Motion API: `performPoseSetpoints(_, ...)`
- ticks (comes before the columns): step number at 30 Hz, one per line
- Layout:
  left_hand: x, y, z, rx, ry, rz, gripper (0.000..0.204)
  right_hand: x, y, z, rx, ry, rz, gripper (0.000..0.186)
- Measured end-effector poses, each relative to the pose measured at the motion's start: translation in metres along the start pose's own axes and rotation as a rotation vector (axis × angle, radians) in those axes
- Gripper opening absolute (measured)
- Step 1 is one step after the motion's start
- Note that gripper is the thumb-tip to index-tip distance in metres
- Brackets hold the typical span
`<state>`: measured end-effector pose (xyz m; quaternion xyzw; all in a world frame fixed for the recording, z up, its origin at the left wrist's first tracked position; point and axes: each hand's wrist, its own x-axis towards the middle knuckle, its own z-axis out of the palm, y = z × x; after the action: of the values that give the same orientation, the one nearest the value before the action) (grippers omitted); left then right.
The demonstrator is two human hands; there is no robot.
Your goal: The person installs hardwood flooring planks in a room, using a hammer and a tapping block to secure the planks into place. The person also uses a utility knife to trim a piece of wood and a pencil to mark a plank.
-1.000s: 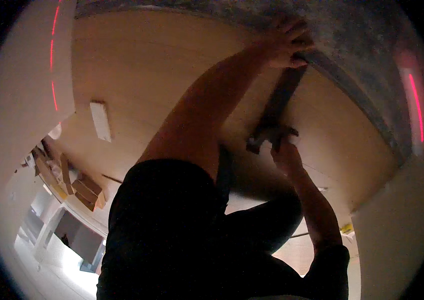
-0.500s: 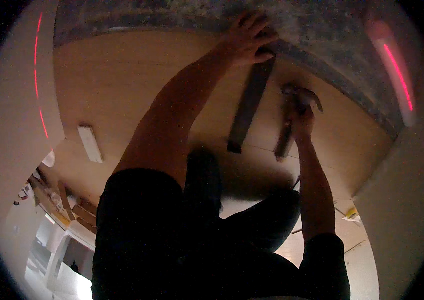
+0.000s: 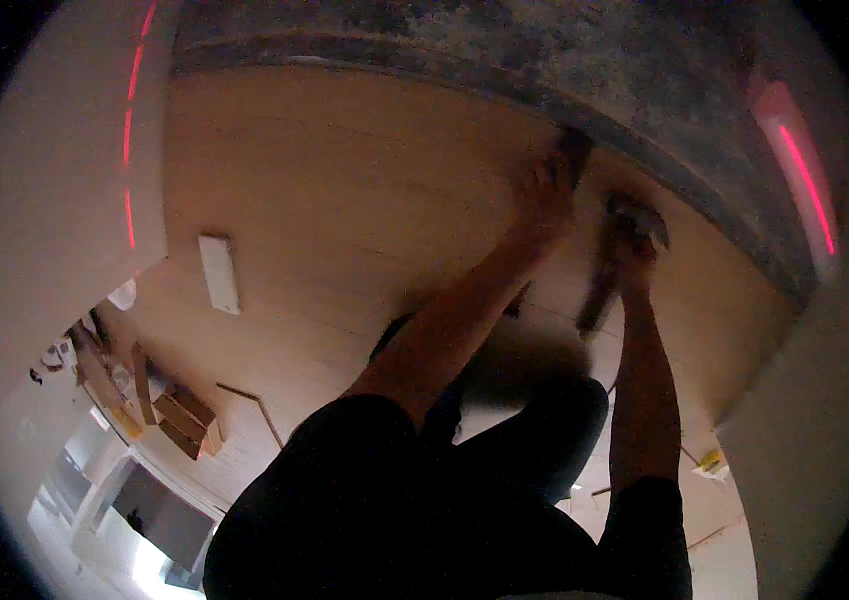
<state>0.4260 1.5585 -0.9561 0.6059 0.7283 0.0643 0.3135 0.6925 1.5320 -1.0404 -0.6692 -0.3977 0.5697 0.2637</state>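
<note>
A claw hammer [image 3: 599, 290] is in my right hand [image 3: 636, 262], gripped high on the handle just below its head. The head points away from me toward the floor's far edge, and the handle end hangs back toward my knee. My left hand [image 3: 547, 200] lies over a long dark flat bar [image 3: 574, 152] on the wooden floor. The bar's far end shows beyond the fingers and a bit of its near end shows beside my forearm. Hand and forearm cover most of the rest. Motion blur smears the left fingers, so their grip on the bar is unclear.
Light wood flooring [image 3: 344, 180] ends at a curved-looking edge against rough grey concrete [image 3: 584, 60]. A white block [image 3: 219, 273] lies to the left. Walls [image 3: 64, 200] stand at both sides, crossed by red laser lines. An open cardboard box [image 3: 187, 420] sits behind at left.
My left hand has come back from the concrete edge onto the dark bar. The hammer stays in my right hand, close to the bar. The whole view has shifted slightly.
</note>
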Motion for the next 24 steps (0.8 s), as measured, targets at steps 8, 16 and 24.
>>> performPoseSetpoints(8, 0.006, -0.051, -0.062, -0.066, 0.015, 0.029, 0.125, -0.01, -0.028, 0.013, -0.061, 0.052, -0.051, 0.045)
performPoseSetpoints(16, -0.012, -0.265, -0.176, 0.029, 0.153, -0.203, 0.101, 0.01, 0.018, 0.004, -0.257, 0.068, -0.201, 0.041)
performPoseSetpoints(24, 0.019, -0.338, -0.218, -0.087, 0.099, -0.072, 0.094, 0.004, 0.026, -0.009, 0.146, -0.009, 0.036, 0.039)
